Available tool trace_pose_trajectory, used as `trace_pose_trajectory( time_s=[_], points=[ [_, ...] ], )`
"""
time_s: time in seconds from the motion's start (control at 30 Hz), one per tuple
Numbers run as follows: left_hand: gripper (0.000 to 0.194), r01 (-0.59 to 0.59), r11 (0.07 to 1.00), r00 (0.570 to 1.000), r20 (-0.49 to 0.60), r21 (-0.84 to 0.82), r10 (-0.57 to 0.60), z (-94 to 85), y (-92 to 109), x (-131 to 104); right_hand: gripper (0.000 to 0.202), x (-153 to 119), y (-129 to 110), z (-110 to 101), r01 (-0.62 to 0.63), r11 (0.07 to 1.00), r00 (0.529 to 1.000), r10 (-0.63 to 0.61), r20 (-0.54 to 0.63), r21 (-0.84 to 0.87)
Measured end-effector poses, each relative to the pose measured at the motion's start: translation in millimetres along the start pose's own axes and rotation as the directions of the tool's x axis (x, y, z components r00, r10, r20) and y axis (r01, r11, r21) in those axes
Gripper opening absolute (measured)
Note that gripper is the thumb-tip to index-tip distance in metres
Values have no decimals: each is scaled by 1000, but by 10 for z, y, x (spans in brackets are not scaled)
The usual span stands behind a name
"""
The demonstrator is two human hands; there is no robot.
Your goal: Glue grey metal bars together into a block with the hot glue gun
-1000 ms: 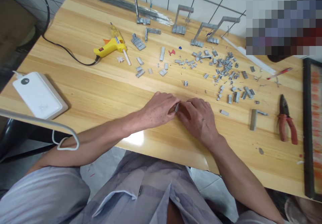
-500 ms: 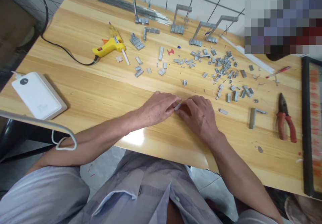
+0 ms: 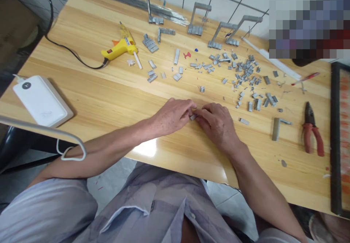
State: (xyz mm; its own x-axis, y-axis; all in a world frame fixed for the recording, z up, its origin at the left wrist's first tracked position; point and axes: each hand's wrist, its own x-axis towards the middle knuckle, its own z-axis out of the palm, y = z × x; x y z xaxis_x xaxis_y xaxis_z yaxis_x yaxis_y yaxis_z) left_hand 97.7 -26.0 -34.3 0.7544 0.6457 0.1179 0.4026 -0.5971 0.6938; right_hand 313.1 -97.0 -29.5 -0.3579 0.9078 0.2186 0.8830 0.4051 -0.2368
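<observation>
Our right hand (image 3: pixel 218 124) pinches a small grey strip (image 3: pixel 193 117) between thumb and finger, low over the table (image 3: pixel 109 97). Our left hand (image 3: pixel 171 117) curls its fingertips just beside it; we cannot tell whether they grasp anything. For such fine handling, we do well to pinch lightly and leave the strip's faces in sight. The table's front edge passes under our forearms. Leftward, wood stretches to the power bank (image 3: pixel 43 101); rightward, a loose piece (image 3: pixel 244 121) lies near, pliers (image 3: pixel 307 137) farther off.
</observation>
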Motion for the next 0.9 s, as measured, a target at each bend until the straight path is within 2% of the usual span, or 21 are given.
trace_pose_trajectory(
  time_s=[0.17,0.3,0.4,0.5,0.63,0.77,0.9],
  points=[
    [23,64,994,994,-79,-83,-71,-25,44,8,17,8,-25,5,-8,999,1000,8,7,53],
    [20,155,955,970,-146,-252,-196,-98,131,14,11,-24,-45,-27,-70,972,984,104,-145,223],
    [31,212,875,957,-87,-436,-276,-115,193,4,8,-47,-77,-41,-66,962,952,141,-272,265],
    [46,252,732,949,13,-633,-316,-62,221,-10,9,-64,-126,-30,-45,980,923,116,-366,196],
    [42,202,559,950,21,-804,-312,26,210,-13,11,-75,-196,-16,-37,987,911,98,-400,158],
    [39,189,493,946,22,-849,-324,42,203,-9,15,-64,-235,-18,-20,976,905,110,-412,218],
    [37,186,497,944,13,-848,-330,42,210,-18,9,-55,-233,-13,-47,972,904,140,-405,232]
  ],
)
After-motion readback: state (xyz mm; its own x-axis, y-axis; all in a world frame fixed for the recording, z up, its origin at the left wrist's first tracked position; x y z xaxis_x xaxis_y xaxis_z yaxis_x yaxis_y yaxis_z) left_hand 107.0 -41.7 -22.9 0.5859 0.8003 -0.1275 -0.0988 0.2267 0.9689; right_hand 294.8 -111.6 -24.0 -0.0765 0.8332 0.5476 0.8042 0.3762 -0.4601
